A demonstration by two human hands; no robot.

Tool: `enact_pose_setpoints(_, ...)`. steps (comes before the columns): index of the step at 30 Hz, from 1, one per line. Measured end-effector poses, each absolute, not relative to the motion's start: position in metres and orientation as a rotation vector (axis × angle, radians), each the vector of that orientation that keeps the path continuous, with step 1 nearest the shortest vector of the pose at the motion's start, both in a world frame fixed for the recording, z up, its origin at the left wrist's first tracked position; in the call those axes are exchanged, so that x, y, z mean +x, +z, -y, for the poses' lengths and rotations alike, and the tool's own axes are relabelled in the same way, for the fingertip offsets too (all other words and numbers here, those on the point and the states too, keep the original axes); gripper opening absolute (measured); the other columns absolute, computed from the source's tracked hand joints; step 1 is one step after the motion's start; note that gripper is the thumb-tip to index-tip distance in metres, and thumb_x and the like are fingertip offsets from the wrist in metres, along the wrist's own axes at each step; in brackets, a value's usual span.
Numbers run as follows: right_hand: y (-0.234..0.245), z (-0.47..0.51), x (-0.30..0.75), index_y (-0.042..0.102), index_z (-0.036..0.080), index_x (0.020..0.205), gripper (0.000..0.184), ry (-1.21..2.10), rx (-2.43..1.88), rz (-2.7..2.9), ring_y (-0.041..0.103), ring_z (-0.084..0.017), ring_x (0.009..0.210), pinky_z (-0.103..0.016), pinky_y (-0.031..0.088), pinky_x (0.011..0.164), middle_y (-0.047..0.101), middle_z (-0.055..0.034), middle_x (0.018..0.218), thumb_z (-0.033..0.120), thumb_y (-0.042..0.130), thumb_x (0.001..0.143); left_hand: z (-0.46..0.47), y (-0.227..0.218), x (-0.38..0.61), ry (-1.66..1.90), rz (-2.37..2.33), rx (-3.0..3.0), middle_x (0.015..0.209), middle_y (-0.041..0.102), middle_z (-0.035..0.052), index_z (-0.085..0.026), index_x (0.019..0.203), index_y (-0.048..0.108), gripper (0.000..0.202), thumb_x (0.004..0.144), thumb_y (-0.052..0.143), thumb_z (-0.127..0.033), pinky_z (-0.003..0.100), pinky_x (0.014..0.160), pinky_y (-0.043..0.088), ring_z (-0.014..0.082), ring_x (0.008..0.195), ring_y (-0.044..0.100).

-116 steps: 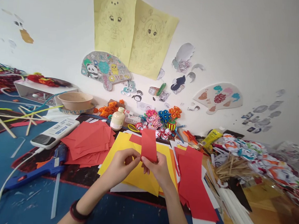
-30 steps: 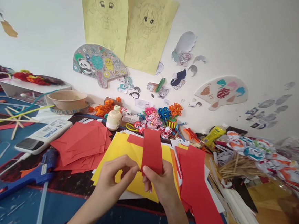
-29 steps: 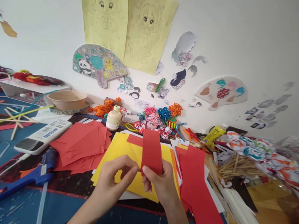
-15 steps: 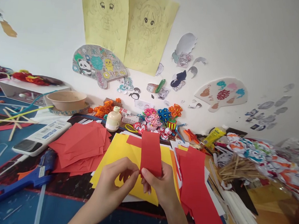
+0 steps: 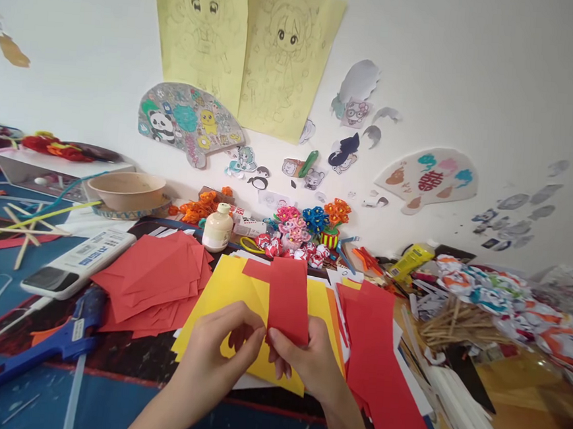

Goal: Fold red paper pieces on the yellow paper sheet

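The right hand grips the near end of a red strip pointing away, the left hand pinched just beside it, contents indiscernible.

1. You face a white wall: two yellow sheets, fan-shaped cutouts, stickers on it.
2. Your worktop is blue, scuffed.
3. Wood-grain surface at your right, table or floor unclear.
4. Your light: soft, darker upper right.

The right hand pinches a red strip; from it, the left hand is at eight o'clock, red sheets nine, pink flowers twelve.
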State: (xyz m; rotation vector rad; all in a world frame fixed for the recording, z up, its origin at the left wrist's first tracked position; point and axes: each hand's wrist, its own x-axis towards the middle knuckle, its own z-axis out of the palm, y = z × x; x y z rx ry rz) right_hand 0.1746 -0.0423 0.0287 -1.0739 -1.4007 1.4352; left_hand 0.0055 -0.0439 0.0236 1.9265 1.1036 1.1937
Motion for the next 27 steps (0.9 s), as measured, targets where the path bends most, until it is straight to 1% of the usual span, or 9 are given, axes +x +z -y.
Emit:
enact_pose_setpoints(6, 0.0314, 0.0412, 0.1747, 0.058, 0.012, 0.067, 0.031, 1.394, -1.099, 1.400, 0.049, -0.007, 0.039, -0.018, 0.039, 0.038, 0.054, 0.0013, 0.054, 0.039, 0.064, 0.081, 0.0426, 0.0268, 0.0056, 1.125, -1.049, 1.898, 0.065, 0.057, -0.0003, -0.017, 0.074, 0.057, 0.023, 0.091, 0.045, -0.027, 0.021, 0.056, 0.038, 0.0105, 0.059, 0.048)
enact_pose_setpoints(17, 0.0346, 0.0437, 0.1740, 0.058, 0.013, 0.068, 0.028, 1.375, -1.146, 1.397, 0.045, -0.007, 0.040, -0.018, 0.038, 0.038, 0.053, 0.0025, 0.052, 0.038, 0.067, 0.078, 0.0471, 0.0285, 0.0058, 1.021, -1.038, 1.931, 0.065, 0.057, 0.0006, -0.017, 0.075, 0.059, 0.021, 0.090, 0.047, -0.027, 0.022, 0.054, 0.036, 0.0107, 0.057, 0.047)
enact_pose_setpoints(27, 0.0339, 0.0448, 0.1731, 0.056, 0.014, 0.066, 0.028, 1.349, -1.152, 1.414, 0.043, -0.007, 0.039, -0.018, 0.037, 0.038, 0.050, 0.0036, 0.049, 0.037, 0.066, 0.078, 0.0495, 0.0287, 0.0064, 1.018, -1.054, 1.969, 0.064, 0.056, -0.0001, -0.017, 0.074, 0.058, 0.022, 0.090, 0.046, -0.026, 0.022, 0.054, 0.035, 0.0103, 0.056, 0.046)
